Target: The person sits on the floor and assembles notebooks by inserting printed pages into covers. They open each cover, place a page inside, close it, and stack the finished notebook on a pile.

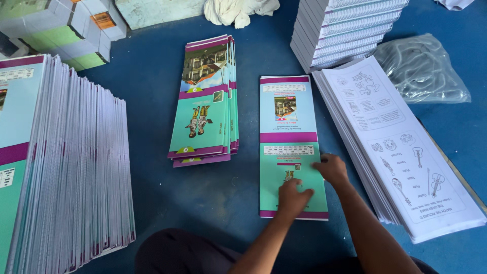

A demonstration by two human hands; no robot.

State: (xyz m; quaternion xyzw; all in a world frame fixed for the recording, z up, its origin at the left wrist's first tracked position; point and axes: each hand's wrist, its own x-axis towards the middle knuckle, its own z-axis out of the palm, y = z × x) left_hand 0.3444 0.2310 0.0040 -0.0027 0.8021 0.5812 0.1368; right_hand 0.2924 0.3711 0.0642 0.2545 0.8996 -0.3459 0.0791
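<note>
Near the lower middle of the frame, both hands lie flat and open on a teal cover sheet (292, 147): left hand (294, 197) at its near end, right hand (331, 168) at its right edge. Its long axis runs away toward the frame's top.

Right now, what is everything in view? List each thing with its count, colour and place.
cover sheet under the hands: one, teal and purple, centre of the floor
small cover stack: one stack, teal and purple, left of centre
big cover pile: one pile, teal with purple bands, far left
printed page stack: one stack, white with line drawings, right
bound book stack: one stack, white, top right
plastic bag: one, clear, far right
cloth: one, white, top centre
boxes: several, green and grey, top left
floor: blue
left hand: flat on the sheet
right hand: at the sheet's right edge
</note>
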